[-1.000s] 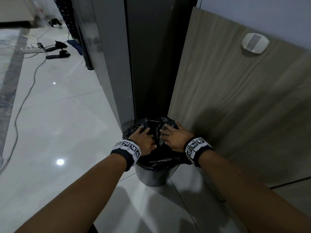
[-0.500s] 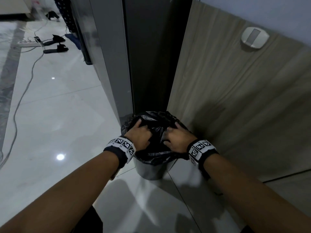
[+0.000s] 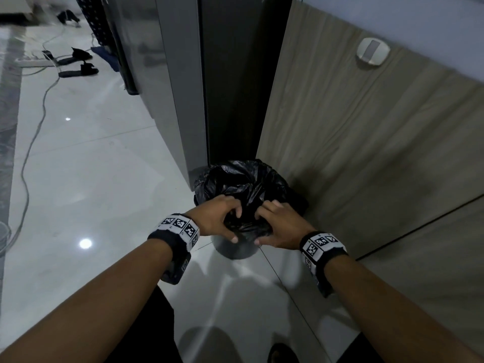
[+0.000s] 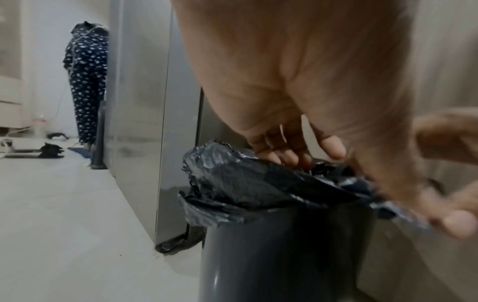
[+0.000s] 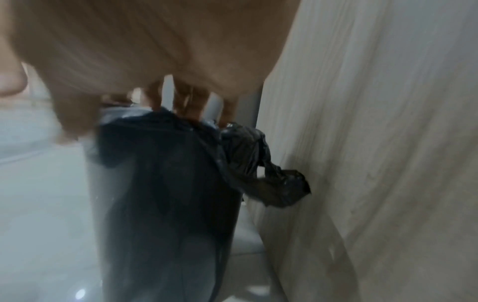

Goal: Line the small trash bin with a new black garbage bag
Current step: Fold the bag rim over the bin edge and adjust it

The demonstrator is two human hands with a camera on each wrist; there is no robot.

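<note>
Grips [image 3: 243,226] hide bag [image 3: 235,184] mouth.

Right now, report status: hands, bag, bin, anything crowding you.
Both hands, left hand and right hand, gripping the black bag at the near rim. Bag bunched over the grey bin, not spread. Wood panel tight on the right.

The small round trash bin of dark grey plastic [image 3: 234,251] stands upright on the floor, in the corner between a grey cabinet and a wooden panel. A thin, crinkled black plastic garbage bag [image 3: 242,184] sits in its mouth; the edge is folded outward over the rim (unevenly, with loose bunches). One bunched flap hangs down the side toward the panel, touching it.
</note>
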